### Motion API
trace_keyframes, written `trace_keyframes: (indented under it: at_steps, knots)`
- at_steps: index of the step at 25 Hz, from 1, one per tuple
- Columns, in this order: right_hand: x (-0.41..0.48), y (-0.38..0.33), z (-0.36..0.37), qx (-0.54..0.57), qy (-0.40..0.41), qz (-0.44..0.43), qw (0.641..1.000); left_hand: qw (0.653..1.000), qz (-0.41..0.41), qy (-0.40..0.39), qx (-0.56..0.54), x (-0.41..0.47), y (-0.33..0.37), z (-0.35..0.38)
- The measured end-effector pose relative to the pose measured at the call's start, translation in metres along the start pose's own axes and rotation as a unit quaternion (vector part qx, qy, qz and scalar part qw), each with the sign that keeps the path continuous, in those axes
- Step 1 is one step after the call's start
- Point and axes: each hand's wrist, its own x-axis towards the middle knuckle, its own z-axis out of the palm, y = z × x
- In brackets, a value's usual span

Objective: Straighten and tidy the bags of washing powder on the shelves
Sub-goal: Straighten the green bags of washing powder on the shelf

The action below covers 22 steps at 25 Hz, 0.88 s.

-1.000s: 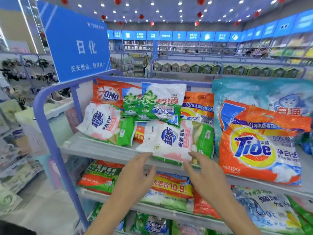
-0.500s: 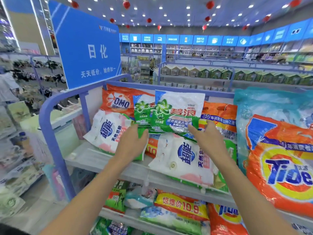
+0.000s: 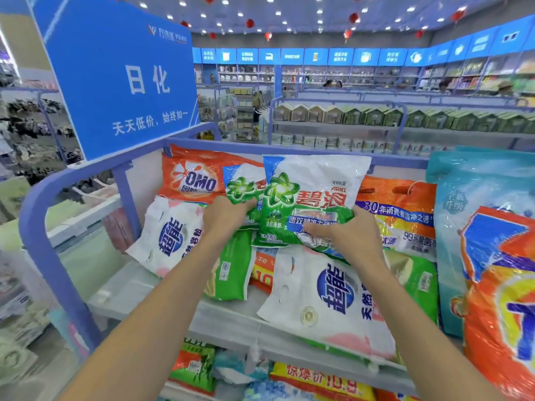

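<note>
Shop aisles with blue-headed shelving run off behind the rack in front of me, and a blue sign stands at its left corner. On the top shelf the washing powder lies in a loose heap. The front Ariel bag, green and white, sits in the middle of that heap, held up between my hands. My left hand curls its fingers round the bag's lower left edge, just where it overlaps the second Ariel bag; whether it catches that one too I cannot tell. My right hand pinches the lower right corner, thumb flat on the printed face and fingers tucked under. I judge the bag to be a soft plastic pillow of loose powder. It is probably fairly heavy for its size, glossy and a bit slippery, and likely to sag in the middle or slump if held by one corner. The two bottom corners or both side edges look like the places to hold, sharing the weight, rather than the thin sealed top, which could crease. On this shelf I count two Ariel bags, two white-and-green ones, namely the left Chaoneng bag and the front Chaoneng bag, and one OMO bag. There are also two orange ones, the smaller Tide bag at the back and the large Tide bag at the right, and one teal bag behind that. More bags lie on the shelf below, too hidden to count.
</note>
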Motion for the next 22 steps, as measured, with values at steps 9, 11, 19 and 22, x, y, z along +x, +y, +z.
trace_keyframes:
  at_steps: [9,11,19,22]
  knots:
    - [-0.040,-0.008,-0.008,0.133,0.008,-0.038,0.990,0.935,-0.017,-0.125,-0.331,0.016,-0.033,-0.027]
    - [-0.056,-0.008,-0.021,0.185,0.014,0.015,0.983,0.905,-0.002,-0.152,-0.396,-0.001,-0.041,-0.034]
    - [-0.145,0.021,-0.069,0.256,-0.024,0.129,0.958,0.874,0.060,-0.265,-0.404,-0.072,-0.085,-0.061]
    - [-0.181,0.031,-0.098,0.281,-0.027,0.135,0.950,0.880,0.080,-0.289,-0.367,-0.104,-0.089,-0.054]
